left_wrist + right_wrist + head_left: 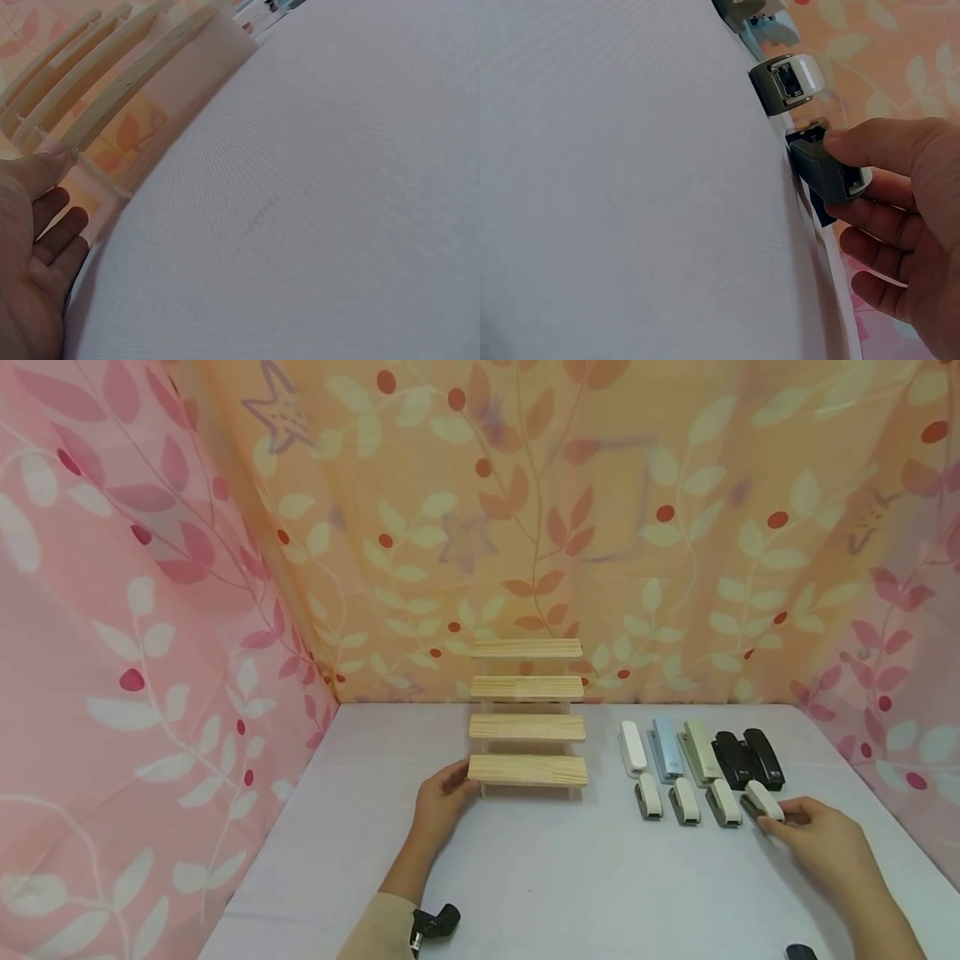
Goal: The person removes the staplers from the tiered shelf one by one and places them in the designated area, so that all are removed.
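My right hand point(828, 843) pinches a small white-and-grey stapler point(763, 798) between thumb and fingers, at the right end of the front row of staplers. In the right wrist view the held stapler point(826, 171) is tilted, its grey underside showing, with the other fingers loosely curled below. At the left end of the lowest board of a four-step wooden display stand point(527, 770), my left hand point(441, 797) holds the edge. The left wrist view shows the thumb on that board's end point(75, 135); the index finger is mostly hidden behind it.
Several more small white-and-grey staplers point(685, 801) stand in the front row. Behind them are a white stapler point(633, 748), a blue one point(667, 750), a green one point(701, 752) and two black ones point(764, 758). Patterned curtains point(420, 527) enclose the white table point(555, 877).
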The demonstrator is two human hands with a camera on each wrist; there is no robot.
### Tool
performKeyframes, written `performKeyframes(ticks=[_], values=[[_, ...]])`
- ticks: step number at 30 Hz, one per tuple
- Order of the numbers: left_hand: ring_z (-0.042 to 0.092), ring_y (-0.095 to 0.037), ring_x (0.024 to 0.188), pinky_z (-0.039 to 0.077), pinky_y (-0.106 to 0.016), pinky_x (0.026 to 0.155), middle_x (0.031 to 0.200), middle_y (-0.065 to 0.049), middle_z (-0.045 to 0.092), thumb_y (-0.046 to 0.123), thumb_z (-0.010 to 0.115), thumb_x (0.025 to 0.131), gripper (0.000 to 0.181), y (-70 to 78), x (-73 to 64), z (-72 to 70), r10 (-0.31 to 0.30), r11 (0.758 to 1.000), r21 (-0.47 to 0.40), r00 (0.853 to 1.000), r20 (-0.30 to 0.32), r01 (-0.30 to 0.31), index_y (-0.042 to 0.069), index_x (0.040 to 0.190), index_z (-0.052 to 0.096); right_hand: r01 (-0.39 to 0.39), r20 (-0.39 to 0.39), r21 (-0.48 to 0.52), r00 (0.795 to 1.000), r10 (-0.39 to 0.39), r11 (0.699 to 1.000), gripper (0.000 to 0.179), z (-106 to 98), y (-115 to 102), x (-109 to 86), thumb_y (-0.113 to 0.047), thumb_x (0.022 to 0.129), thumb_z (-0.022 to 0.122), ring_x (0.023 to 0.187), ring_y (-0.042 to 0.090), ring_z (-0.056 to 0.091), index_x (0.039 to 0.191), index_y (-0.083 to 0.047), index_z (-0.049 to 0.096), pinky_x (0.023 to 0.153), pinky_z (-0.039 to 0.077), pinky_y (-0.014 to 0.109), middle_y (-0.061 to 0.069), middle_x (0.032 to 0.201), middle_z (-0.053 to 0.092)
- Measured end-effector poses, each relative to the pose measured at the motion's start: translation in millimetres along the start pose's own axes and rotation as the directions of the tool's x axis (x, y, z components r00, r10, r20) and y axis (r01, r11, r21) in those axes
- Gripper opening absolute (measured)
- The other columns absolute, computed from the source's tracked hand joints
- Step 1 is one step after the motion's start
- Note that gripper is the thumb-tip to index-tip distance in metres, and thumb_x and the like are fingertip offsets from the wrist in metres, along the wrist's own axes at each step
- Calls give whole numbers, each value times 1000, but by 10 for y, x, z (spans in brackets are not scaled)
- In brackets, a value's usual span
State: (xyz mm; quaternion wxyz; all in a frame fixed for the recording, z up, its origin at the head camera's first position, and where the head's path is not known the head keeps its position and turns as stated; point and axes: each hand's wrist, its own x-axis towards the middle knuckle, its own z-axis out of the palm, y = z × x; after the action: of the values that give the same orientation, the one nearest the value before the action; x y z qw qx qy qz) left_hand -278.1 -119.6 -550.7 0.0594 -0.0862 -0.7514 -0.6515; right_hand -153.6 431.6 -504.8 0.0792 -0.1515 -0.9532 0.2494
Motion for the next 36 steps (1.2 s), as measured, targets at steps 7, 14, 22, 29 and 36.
performKeyframes(ticks=[7, 14, 22, 29, 36], values=[[68, -23, 117, 55, -21, 98, 130, -8, 71, 23, 84, 86, 49, 0, -17, -18, 4, 1000, 5, 1000, -8, -4, 10, 131, 69, 8, 19, 10, 1000, -8, 1000, 66, 55, 23, -12, -54, 87, 77, 98, 50, 62, 113, 6, 65, 74, 47, 59, 26, 101, 72], [67, -23, 120, 54, -21, 99, 131, -8, 70, 21, 83, 87, 49, 4, -60, -41, 7, 1000, 7, 1000, -1, -7, 9, 132, 69, -20, 46, 0, 999, 20, 1000, 74, 110, 62, -12, -59, 81, 80, 97, 48, 62, 114, 5, 65, 75, 47, 61, 26, 101, 72], [67, -24, 119, 54, -18, 97, 131, -8, 70, 23, 83, 87, 49, -3, -60, -58, 18, 1000, 3, 1000, 4, -18, 9, 132, 69, -5, 40, -2, 999, 5, 1000, 72, 152, 69, -15, -58, 81, 82, 97, 48, 63, 112, 5, 65, 75, 47, 61, 25, 100, 72], [67, -23, 118, 54, -20, 98, 130, -7, 71, 20, 83, 86, 47, 23, -37, -60, 17, 1000, 5, 1000, -15, -17, 10, 130, 70, 25, 42, -1, 999, -24, 1000, 74, 128, 46, -7, -61, 84, 78, 103, 52, 60, 116, 4, 65, 79, 46, 65, 26, 106, 72], [68, -24, 115, 56, -23, 97, 131, -11, 70, 21, 82, 88, 48, 30, -17, 1, 18, 1000, -5, 1000, 4, -18, 6, 131, 68, 22, 20, -12, 1000, -22, 1000, 69, -48, 28, -37, -59, 94, 67, 107, 53, 58, 123, 4, 65, 81, 43, 65, 30, 114, 69]])
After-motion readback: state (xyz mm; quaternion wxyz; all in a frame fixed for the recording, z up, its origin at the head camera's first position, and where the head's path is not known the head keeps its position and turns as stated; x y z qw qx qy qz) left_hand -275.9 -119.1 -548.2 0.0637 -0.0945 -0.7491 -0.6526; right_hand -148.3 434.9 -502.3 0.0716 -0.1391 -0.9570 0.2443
